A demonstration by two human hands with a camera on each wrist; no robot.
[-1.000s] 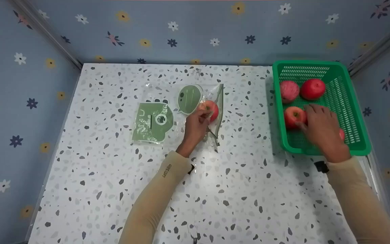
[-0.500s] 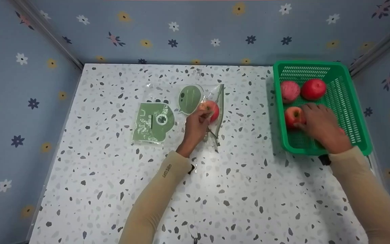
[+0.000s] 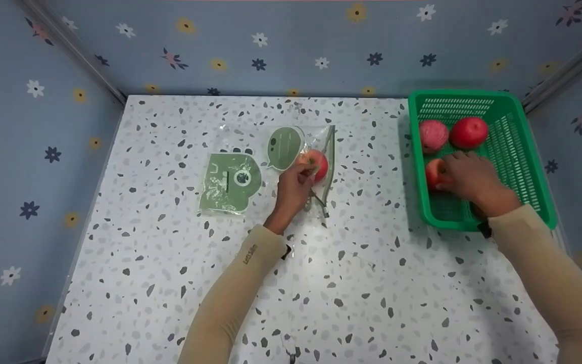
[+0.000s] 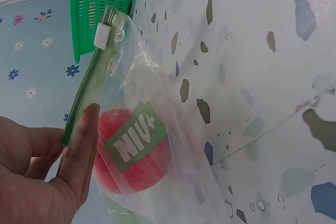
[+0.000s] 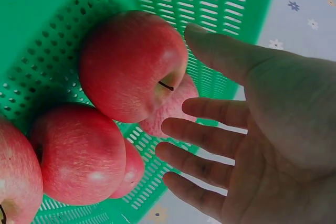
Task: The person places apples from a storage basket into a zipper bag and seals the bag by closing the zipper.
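I have the left hand [image 3: 293,189] pinching a clear bag [image 3: 244,189] at its green zip strip [image 4: 86,90], finger and thumb closed on that edge. From the middle of the speckled table [image 3: 351,283], the bag lies at eleven o'clock with green printed shapes on it, and the bagged apple [image 3: 321,166] sits inside toward its three o'clock side. At two o'clock stands the green basket [image 3: 447,224], where my right hand [image 3: 475,177] is spread open, thumb apart from its straight fingers [image 5: 205,136], close by the nearest apple [image 3: 433,174] at the basket's eight o'clock (whether skin meets fruit there, I can't tell from here). A paler pink fruit [image 3: 433,135] sits at the basket's ten o'clock, and a deep red fruit [image 3: 469,132] near its twelve. Behind the table, at twelve, rises the blue flowered wall [image 3: 291,40].
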